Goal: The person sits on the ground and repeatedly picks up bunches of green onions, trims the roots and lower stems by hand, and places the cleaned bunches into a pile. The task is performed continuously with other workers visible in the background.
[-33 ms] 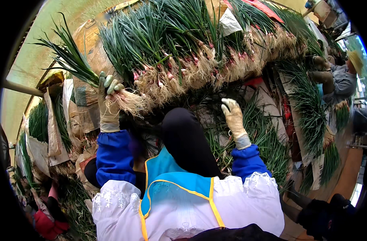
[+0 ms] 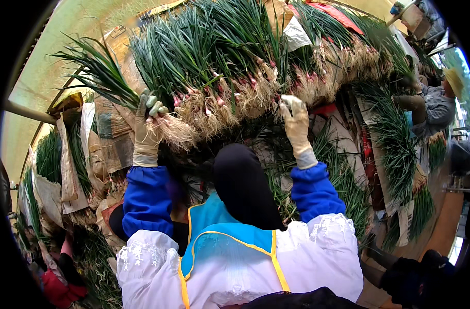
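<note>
My left hand (image 2: 146, 129), in a pale glove, is closed around a bunch of spring onions (image 2: 105, 82). Its dark leaves point up and left, and its pale roots hang to the right of my fingers. Ahead lies a long row of spring onions (image 2: 204, 56), with pink bulbs and tangled roots toward me. My gloved right hand (image 2: 297, 126) is raised near the root ends, fingers bent and a little apart. I see nothing held in it.
More spring onions (image 2: 381, 134) lie on sacking at the right. Loose green leaves (image 2: 343, 190) are heaped beside my right arm. A white scrap (image 2: 297, 33) rests on the row. A person in a straw hat (image 2: 436, 105) sits far right; another person in red (image 2: 62, 288) is lower left.
My right hand has moved forward and slightly left, closer to the roots of the row, its fingers more bent. My left hand has shifted slightly right with its bunch.
</note>
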